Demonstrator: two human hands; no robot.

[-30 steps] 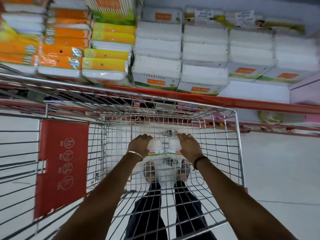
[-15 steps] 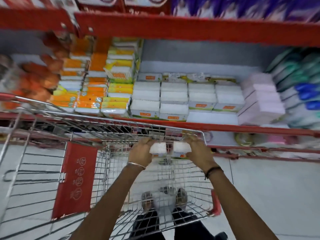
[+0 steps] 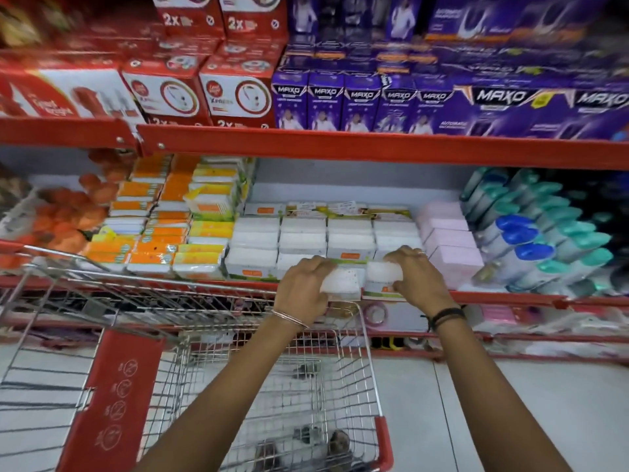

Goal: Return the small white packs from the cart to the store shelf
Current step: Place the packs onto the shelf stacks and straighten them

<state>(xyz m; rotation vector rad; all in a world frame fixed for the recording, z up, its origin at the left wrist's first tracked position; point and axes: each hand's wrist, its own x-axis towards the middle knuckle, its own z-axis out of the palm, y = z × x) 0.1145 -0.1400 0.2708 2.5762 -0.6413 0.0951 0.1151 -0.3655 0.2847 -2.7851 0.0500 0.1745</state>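
— Head view, hands?
— Left hand [image 3: 306, 287] clamped on one white pack [image 3: 341, 281]; right hand [image 3: 417, 277] clamped on another pack [image 3: 383, 274], both at the shelf edge [image 3: 510, 296], above the cart [image 3: 369, 352].
— Obscured?
— Pack labels partly covered by fingers; cart contents blurred.

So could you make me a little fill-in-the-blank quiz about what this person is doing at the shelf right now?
1. Each hand, left hand and right hand, holds one small ____ pack.
2. The packs are held above the wire ____, at the shelf edge.
3. Right of the white stacks on that shelf sit ____ packs.
4. The boxes on the shelf above, reading MAXO, are ____.

Missing words: white; cart; pink; purple
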